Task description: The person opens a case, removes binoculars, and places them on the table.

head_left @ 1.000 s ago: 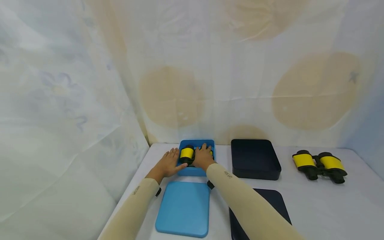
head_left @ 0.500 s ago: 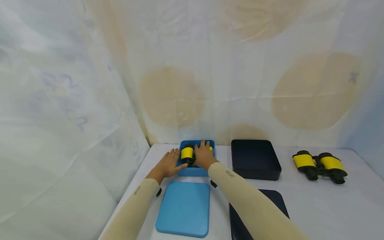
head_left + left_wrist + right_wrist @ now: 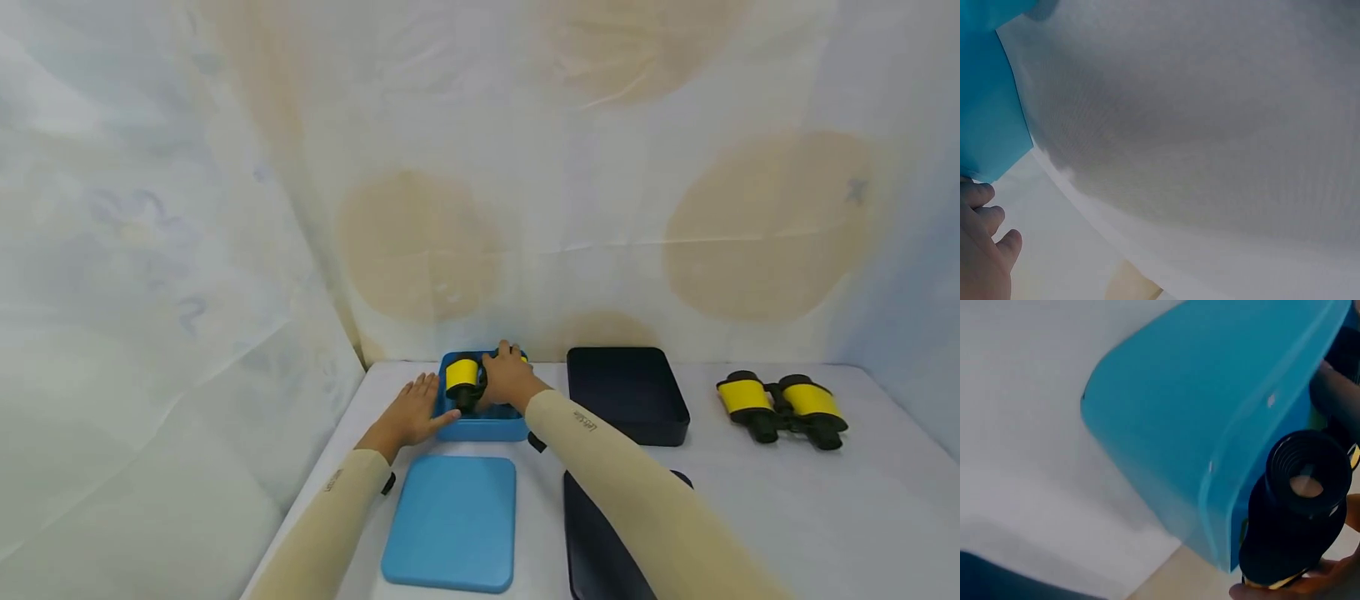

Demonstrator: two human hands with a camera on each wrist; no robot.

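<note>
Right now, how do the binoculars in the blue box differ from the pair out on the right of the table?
The binoculars in the blue box sit inside the blue box, gripped by the right hand; the spare binoculars lie untouched on the white table. The first pair is half hidden; the second is in full view. Both are black with yellow bands.

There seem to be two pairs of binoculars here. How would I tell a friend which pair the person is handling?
Start at the white table and look to its back left corner, where a blue box sits. The binoculars in it are under the right hand, while the left hand rests against the box's side. The other binoculars lie untouched on the bare table, far right.
</note>
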